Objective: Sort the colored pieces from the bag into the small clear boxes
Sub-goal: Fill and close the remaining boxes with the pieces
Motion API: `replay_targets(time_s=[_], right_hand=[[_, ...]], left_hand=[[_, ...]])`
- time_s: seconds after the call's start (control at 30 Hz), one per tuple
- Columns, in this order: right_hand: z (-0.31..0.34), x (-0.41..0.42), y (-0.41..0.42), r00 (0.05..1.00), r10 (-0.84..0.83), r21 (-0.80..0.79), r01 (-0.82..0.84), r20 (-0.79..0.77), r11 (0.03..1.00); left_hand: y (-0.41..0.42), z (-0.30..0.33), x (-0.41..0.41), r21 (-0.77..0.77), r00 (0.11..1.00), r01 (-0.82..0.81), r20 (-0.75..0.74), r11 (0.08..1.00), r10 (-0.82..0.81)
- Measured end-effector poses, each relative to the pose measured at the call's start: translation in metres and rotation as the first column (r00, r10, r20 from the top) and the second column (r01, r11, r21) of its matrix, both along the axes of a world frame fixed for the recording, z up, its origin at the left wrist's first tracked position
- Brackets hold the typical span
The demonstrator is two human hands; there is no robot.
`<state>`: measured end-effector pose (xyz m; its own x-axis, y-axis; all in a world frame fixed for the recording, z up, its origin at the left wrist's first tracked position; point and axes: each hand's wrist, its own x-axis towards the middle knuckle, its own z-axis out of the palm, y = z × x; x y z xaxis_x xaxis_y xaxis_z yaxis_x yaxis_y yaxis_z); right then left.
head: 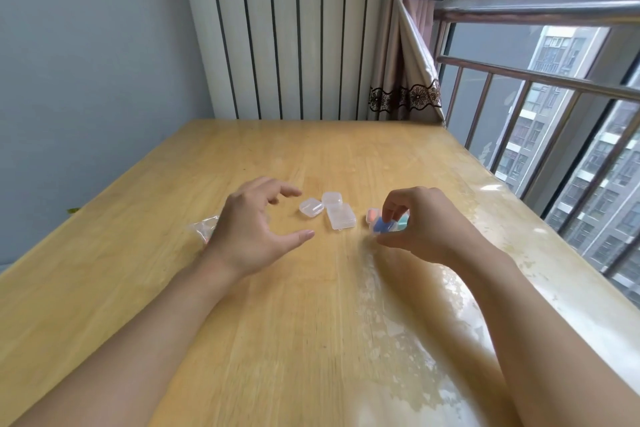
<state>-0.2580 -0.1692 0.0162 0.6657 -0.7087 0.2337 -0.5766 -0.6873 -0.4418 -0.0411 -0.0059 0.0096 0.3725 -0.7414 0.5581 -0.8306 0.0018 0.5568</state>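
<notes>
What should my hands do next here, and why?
Probably bring the left hand onto the nearest clear box to steady and open it: that hand is spread and holds nothing, while the right hand already pinches a blue piece and the boxes look shut.

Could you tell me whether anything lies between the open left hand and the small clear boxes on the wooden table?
Nothing visible does. The left hand hovers open just left of the small clear plastic boxes, with only bare wooden table between. The right hand pinches a blue piece on the boxes' far side.
</notes>
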Motion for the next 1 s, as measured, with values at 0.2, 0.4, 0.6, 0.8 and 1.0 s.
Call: replay_targets(time_s=[0.2,0.4,0.6,0.8,1.0], right_hand=[[0.001,-0.001,0.001,0.993,-0.041,0.011,0.042,-0.11,0.999],[-0.002,0.002,-0.002,0.976,-0.177,-0.09,0.166,-0.127,0.982],[0.001,0.011,0.016,0.996,-0.008,-0.096,0.017,0.093,0.995],[-0.007,0.026,0.034,0.962,0.192,0.008,-0.197,0.195,0.98],[-0.028,0.038,0.034,0.98,0.185,-0.11,-0.176,0.074,0.978]], left_hand=[[0.015,0.01,0.035,0.331,0.929,-0.356,0.23,0.874,0.291],[0.019,0.005,0.056,0.663,0.93,-0.313,0.068,0.68,0.362],[0.011,-0.002,0.035,0.396,0.988,0.031,-0.151,0.918,0.032],[0.006,-0.012,0.032,0.356,0.979,0.162,-0.176,0.92,-0.105],[0.011,-0.008,0.048,0.457,0.999,-0.018,-0.023,0.889,0.032]])
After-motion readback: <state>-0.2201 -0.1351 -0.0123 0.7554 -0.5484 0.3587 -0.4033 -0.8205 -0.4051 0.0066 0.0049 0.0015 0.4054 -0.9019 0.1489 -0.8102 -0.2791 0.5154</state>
